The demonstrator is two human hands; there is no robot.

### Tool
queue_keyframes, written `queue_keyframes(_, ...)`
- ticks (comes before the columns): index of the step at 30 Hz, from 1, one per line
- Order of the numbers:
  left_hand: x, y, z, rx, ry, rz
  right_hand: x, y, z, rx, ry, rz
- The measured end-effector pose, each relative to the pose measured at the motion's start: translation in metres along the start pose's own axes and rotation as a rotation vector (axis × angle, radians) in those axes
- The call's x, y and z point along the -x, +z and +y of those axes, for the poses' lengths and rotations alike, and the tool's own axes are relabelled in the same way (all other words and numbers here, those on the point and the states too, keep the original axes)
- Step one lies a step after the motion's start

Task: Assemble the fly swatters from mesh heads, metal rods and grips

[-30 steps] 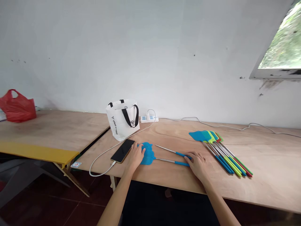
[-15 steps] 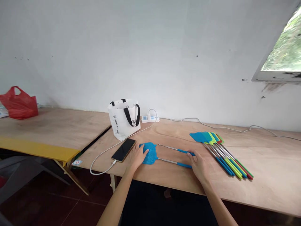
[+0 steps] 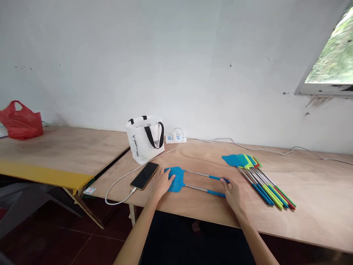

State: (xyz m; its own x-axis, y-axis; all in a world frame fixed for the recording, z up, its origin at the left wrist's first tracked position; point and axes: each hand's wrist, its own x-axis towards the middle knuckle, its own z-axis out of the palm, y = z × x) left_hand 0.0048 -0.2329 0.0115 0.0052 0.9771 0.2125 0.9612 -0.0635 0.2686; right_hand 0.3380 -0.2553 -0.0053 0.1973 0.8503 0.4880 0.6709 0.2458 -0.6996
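Note:
Two blue fly swatters lie side by side across the table in front of me, their mesh heads overlapping at the left. My left hand (image 3: 161,183) grips the left edge of the heads, thumb over the mesh and fingers at the far edge. My right hand (image 3: 232,191) is closed on the handle end of the farther fly swatter (image 3: 214,177). Just beside that hand, the nearer fly swatter (image 3: 215,193) has its handle tip close to my fingers. A fanned row of fly swatters (image 3: 261,184) in blue, yellow-green, red and green lies to the right.
A phone (image 3: 145,176) on a white charging cable lies left of my left hand. Behind it stands a white tote bag (image 3: 143,141) with black handles, near a power strip (image 3: 175,139) at the wall. A red plastic bag (image 3: 22,121) sits on the left table (image 3: 74,147), across a gap.
The farther fly swatter has shifted very slightly between my hands, its shaft now lying against its head's edge. Both hands keep nearly the same places.

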Motion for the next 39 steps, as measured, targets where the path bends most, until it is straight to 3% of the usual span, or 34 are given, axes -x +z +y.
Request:
queue_keyframes(13, -0.001, 0.005, -0.002, 0.007, -0.004, 0.004, -0.001, -0.001, -0.003, -0.039, 0.016, -0.022)
queue_keyframes(29, 0.000, 0.009, 0.006, -0.052, -0.033, 0.043, 0.000, -0.001, 0.006, -0.191, 0.195, -0.042)
queue_keyframes(39, -0.007, 0.019, 0.002, 0.171, 0.028, 0.138, -0.001, -0.005, 0.003, -0.232, 0.231, -0.042)
